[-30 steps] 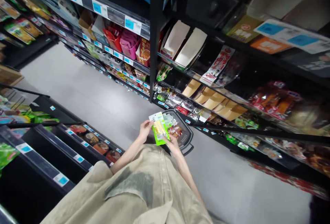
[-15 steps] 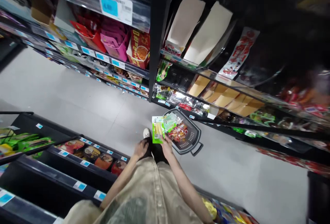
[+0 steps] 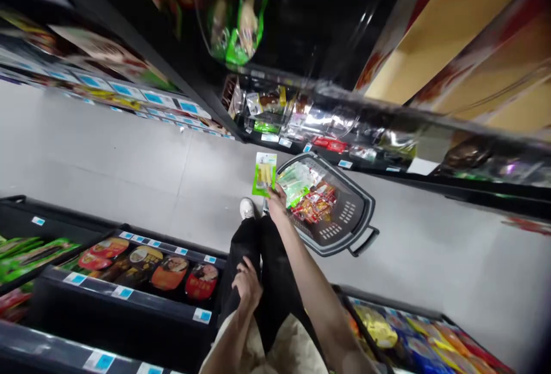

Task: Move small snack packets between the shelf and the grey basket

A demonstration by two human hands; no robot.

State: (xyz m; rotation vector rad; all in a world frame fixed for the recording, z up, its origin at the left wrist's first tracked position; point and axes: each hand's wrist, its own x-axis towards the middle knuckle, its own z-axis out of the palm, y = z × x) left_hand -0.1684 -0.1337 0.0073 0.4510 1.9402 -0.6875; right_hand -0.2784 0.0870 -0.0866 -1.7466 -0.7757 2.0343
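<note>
Two hands in play from the head camera! One green-and-white packet (image 3: 264, 173) is up in the right hand (image 3: 278, 201), thumb and fingers clamped on its lower edge, held over the floor (image 3: 172, 173) just beside the rim of one grey basket (image 3: 321, 248). And the left hand (image 3: 248, 285)? Over the black trousers (image 3: 236, 248), fingers loosely bent and slightly apart; whether they touch cloth, I can't tell! Inside the basket, two groups: pale green packets (image 3: 297, 180) and red packs (image 3: 316, 205), too jumbled to count. One white shoe (image 3: 247, 208) shows, and five small tags (image 3: 181, 251) line the low shelf's (image 3: 55, 219) far edge
</note>
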